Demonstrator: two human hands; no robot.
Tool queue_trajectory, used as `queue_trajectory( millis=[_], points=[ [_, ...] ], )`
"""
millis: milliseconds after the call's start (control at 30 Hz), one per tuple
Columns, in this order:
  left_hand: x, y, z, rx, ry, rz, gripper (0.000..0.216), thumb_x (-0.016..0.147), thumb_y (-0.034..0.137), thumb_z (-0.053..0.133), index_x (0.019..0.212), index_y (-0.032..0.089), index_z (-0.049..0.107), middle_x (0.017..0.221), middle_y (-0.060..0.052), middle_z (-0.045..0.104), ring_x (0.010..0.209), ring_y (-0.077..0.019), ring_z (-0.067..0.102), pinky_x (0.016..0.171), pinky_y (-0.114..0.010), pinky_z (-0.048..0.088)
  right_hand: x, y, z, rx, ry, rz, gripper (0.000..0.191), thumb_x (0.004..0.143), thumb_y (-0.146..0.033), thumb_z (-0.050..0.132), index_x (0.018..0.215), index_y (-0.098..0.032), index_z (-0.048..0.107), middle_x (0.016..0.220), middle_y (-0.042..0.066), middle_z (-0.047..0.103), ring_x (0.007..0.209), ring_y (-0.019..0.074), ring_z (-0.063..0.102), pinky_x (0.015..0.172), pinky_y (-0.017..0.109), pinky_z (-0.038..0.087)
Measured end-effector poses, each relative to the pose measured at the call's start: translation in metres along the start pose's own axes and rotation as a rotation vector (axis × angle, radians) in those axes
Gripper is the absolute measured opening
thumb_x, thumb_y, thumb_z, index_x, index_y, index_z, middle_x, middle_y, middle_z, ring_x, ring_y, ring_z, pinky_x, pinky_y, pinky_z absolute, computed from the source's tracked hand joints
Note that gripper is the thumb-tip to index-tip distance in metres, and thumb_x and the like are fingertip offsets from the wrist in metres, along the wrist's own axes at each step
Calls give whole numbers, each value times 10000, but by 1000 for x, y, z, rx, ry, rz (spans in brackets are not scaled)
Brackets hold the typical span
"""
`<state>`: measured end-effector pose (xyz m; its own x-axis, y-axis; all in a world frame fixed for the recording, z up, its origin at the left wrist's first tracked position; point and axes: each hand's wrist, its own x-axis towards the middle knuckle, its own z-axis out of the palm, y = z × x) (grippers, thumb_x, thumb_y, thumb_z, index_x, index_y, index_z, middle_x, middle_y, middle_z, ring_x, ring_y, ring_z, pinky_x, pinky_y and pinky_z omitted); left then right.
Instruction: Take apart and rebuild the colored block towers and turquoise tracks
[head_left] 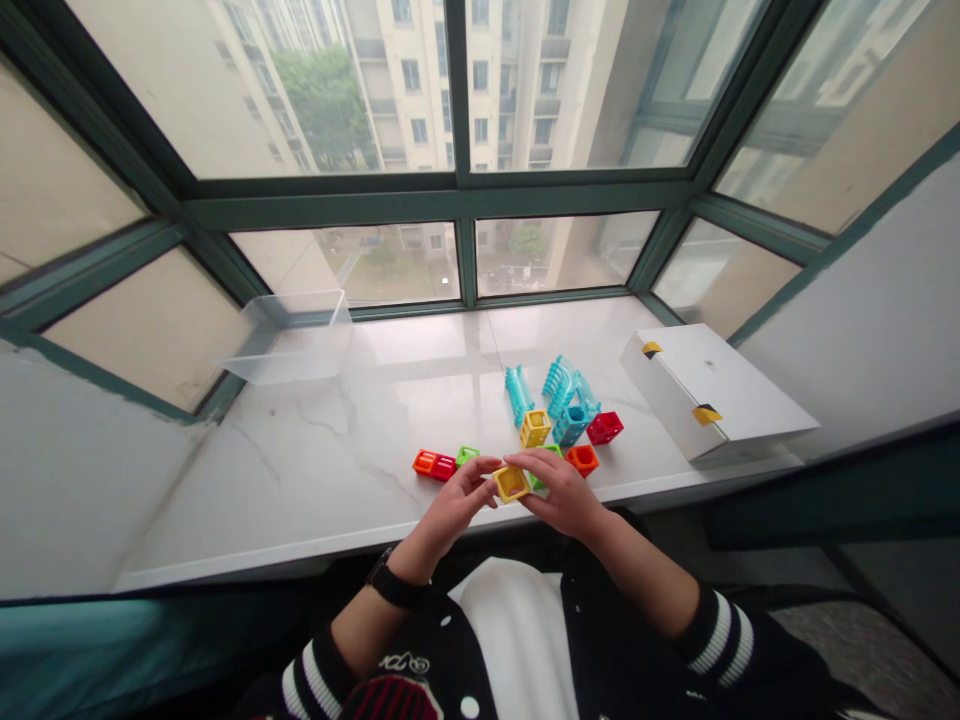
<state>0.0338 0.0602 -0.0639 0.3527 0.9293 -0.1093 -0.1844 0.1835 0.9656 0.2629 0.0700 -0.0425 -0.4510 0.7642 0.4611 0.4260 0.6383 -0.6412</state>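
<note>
Both hands meet over the front edge of a white marble sill (315,450). My left hand (457,500) and my right hand (562,492) pinch a hollow yellow plastic cube (511,483) between their fingertips. A green piece (541,470) peeks out under my right fingers. Loose cubes lie just beyond: an orange-and-red pair (433,464), a green one (466,455), a second yellow one (535,428), an orange one (583,459), a red one (604,428) and a teal one (571,424). Teal ribbed track pieces (559,385) lie behind them.
A clear plastic bin (289,340) stands at the back left of the sill against the window. A white cardboard box (709,395) with yellow tape tabs lies at the right end. Grey walls close in on both sides.
</note>
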Motion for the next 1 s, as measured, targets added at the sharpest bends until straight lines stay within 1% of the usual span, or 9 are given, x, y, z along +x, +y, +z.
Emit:
queue_trajectory(
  millis=[100,267,500,633,767,867,1000],
  points=[
    [-2,-1,1,86,14,42,585,795,477,880,1275,241,643,1208,-94,683,982,-206,689,849,-349,592,-1,2,0,-16,45,40,544,895,-183,707,1415,-323,631,1270,84,718,1179,283,699,1033,473,599],
    [-4,-2,3,320,59,172,546,808,378,876,1285,241,647,1193,-100,713,1025,-230,711,911,-394,597,1,2,-1,7,51,59,526,902,-192,713,1406,-316,629,1269,81,729,1190,288,696,1041,484,590],
    [-2,1,7,419,94,215,508,822,355,852,1270,228,648,1171,-94,735,978,-221,730,878,-389,611,0,5,2,19,57,72,497,907,-210,722,1386,-311,638,1256,75,735,1184,284,700,1040,477,588],
    [1,4,9,469,140,271,471,834,361,846,1249,228,669,1136,-84,750,930,-214,728,863,-390,608,3,7,-3,21,59,76,502,929,-262,730,1417,-310,622,1278,82,730,1195,288,700,1047,480,588],
    [12,8,9,482,111,289,453,883,366,810,1290,230,665,1178,-91,748,950,-211,730,877,-382,603,6,13,-17,49,27,87,570,942,-345,753,1483,-295,581,1348,105,710,1236,297,692,1078,481,578],
    [26,11,11,508,70,321,473,892,377,807,1317,231,657,1197,-93,747,957,-207,730,881,-377,606,6,21,-29,79,12,109,574,956,-343,734,1503,-294,568,1405,108,687,1299,302,664,1120,489,553],
    [47,16,19,548,20,390,470,911,378,790,1339,246,646,1196,-78,748,955,-199,727,889,-384,614,6,34,-42,93,21,146,589,958,-328,720,1521,-308,547,1446,98,660,1303,294,660,1107,474,561]
  ],
)
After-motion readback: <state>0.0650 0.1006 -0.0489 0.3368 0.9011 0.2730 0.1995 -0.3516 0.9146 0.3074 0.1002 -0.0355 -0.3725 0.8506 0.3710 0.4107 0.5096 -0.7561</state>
